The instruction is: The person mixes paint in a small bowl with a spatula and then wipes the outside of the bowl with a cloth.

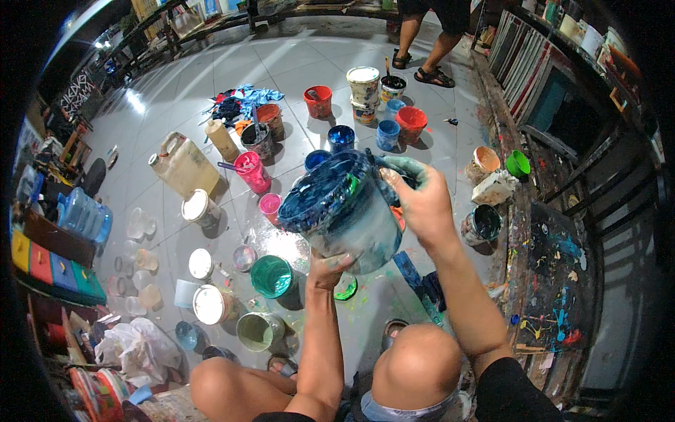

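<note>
I hold a large paint-smeared bucket (348,211) with a dark blue lid up in front of me, tilted to the left. My left hand (329,269) supports it from below. My right hand (416,199) grips its upper right side near the rim. Under the bucket, on the grey tiled floor (281,70), stand a tub of green paint (272,276) and a small green lid (346,288). My bare knees show at the lower edge.
Many paint pots surround me: pink (251,169), red (318,100), blue (341,137), white (363,84). A beige jerrycan (184,165) lies to the left. Another person's sandalled feet (422,70) stand at the back. A paint-spattered dark board (552,281) lies on the right, shelves on the left.
</note>
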Motion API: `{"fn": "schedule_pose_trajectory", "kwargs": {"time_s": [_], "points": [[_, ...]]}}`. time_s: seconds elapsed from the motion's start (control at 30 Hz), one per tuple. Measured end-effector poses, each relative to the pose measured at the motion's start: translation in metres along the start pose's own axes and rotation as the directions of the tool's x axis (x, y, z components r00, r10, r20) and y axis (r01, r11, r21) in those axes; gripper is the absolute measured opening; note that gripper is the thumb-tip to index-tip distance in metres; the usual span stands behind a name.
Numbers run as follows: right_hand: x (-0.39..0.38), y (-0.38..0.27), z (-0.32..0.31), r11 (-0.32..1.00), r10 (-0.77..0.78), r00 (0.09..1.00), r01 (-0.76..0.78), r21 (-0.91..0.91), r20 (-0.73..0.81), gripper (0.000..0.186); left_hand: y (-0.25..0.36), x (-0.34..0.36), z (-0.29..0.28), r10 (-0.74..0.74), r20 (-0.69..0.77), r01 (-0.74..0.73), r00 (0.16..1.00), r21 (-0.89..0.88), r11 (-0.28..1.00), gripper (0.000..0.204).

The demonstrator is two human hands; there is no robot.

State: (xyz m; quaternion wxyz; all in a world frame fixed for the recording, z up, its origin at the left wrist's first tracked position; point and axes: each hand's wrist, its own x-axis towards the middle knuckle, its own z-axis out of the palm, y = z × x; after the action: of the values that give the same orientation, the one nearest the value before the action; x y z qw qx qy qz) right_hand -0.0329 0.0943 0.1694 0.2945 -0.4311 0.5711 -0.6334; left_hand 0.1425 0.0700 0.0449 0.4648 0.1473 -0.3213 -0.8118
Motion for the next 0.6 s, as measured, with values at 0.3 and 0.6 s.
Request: {"fn": "schedule_pose_trajectory", "kwargs": {"time_s": [0.3, 0.6], "points": [[-0.043, -0.006, 0.017, 0.929, -0.304, 0.942, 0.326, -0.173, 0.145, 0.018, 0.007, 0.017, 0.012, 0.213, -0.224, -0.198, 0.951, 0.089, 0.976, 0.080], [-0.025, 0.013, 0.005, 0.974, -0.144, 0.987, 0.129, -0.189, -0.067, 0.023, -0.010, 0.009, 0.005, 0.181, -0.154, -0.175, 0.971, 0.051, 0.983, 0.084]]}}
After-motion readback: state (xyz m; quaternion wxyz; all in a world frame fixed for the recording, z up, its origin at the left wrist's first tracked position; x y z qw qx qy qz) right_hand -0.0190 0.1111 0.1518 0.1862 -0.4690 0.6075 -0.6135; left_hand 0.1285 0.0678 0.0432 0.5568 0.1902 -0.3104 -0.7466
